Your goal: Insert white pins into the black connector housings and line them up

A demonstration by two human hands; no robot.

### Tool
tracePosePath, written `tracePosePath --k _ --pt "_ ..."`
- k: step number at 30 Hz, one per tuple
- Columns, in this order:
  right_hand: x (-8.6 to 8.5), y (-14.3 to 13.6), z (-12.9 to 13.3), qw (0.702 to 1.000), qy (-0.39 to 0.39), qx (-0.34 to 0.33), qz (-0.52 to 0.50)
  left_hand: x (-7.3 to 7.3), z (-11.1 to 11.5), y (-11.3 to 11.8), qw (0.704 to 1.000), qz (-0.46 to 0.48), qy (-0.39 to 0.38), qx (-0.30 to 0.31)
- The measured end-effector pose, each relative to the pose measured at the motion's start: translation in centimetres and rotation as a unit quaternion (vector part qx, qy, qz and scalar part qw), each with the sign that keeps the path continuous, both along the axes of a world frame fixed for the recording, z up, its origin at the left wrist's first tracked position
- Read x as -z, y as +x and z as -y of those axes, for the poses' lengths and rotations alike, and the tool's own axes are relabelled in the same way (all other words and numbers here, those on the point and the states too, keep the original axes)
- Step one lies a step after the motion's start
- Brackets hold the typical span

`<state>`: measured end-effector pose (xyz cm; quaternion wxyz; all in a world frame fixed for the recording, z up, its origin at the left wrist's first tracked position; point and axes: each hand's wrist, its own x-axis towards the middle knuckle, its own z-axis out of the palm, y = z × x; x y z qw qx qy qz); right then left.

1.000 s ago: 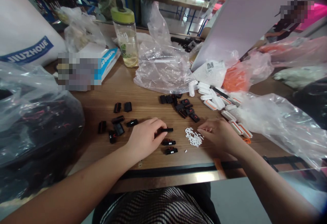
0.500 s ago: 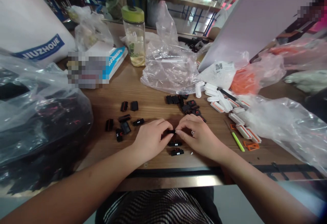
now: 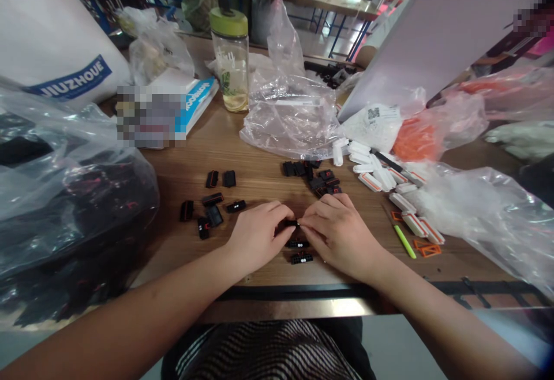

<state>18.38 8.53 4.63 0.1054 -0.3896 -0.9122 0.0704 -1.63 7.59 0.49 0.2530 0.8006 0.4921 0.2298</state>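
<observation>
The left hand is holding 1 black connector in a narrow pinch between thumb and fingers, just above the tabletop. The right hand is meeting the connector's right end, its thumb and forefinger standing close together. From where I am standing, I am not able to tell whether those fingertips are gripping a small part or only pressing on the connector.

Progress, as far as the parts are showing it: 2 dotted connectors are lying just on the near side of the fingertips, each displaying 2 white dots; these appear to be finished units. To the left of the left hand, 7 more connectors are lying in a loose group. At least 2 of these are displaying white dots; the others are facing other ways, so their state is remaining unclear. The held connector is judged to be in process, its face being covered by the fingers.

Beyond the right hand, a cluster of black connectors is displaying no white dots at this angle and is probably waiting its turn. To the right of the right hand, a yellow-green tool is lying near 1 orange frame.
</observation>
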Motion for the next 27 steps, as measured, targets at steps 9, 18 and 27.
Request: tracePosePath --k 9,18,27 --pt "0.1 0.0 0.4 1.0 0.017 -0.013 0.014 0.0 0.0 0.0 1.0 0.004 0.004 0.002" --pt "0.0 7.8 0.6 0.977 -0.061 0.205 0.005 0.2 0.0 -0.1 1.0 -0.018 0.011 0.0" --pt "0.8 9.7 0.9 0.977 -0.094 0.19 0.029 0.4 0.0 -0.2 1.0 -0.018 0.018 -0.001"
